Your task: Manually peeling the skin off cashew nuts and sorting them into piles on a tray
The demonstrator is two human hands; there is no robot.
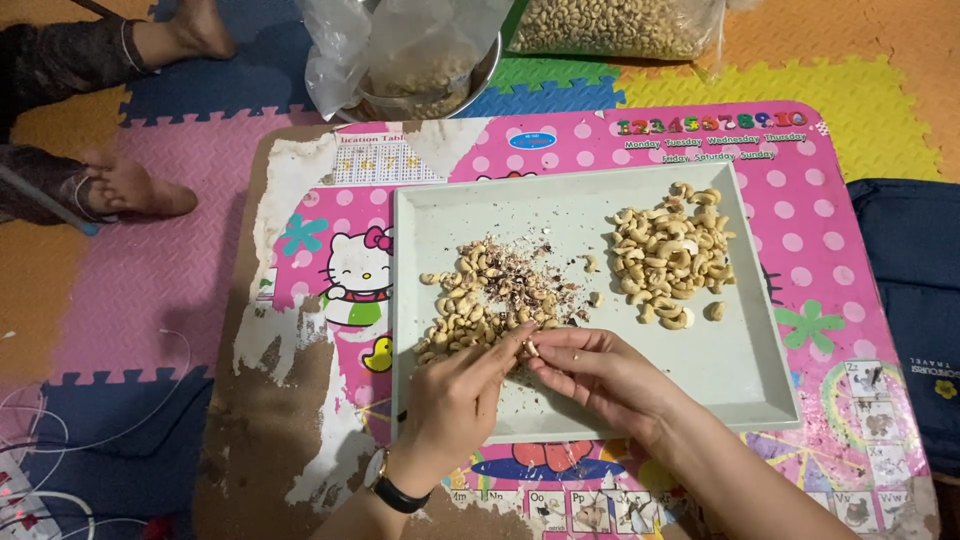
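Note:
A pale green tray lies on a small pink table. On the tray's left is a pile of cashew nuts mixed with brown skin flakes. On its right sits a pile of clean pale cashews. My left hand, with a black wristwatch, and my right hand meet at the near edge of the flaky pile. Together their fingertips pinch one small cashew nut.
A metal bowl with a plastic bag in it and a clear bag of cashews stand beyond the table on coloured foam mats. Another person's bare feet rest at the left. A dark blue bag lies to the right; white cables lie at lower left.

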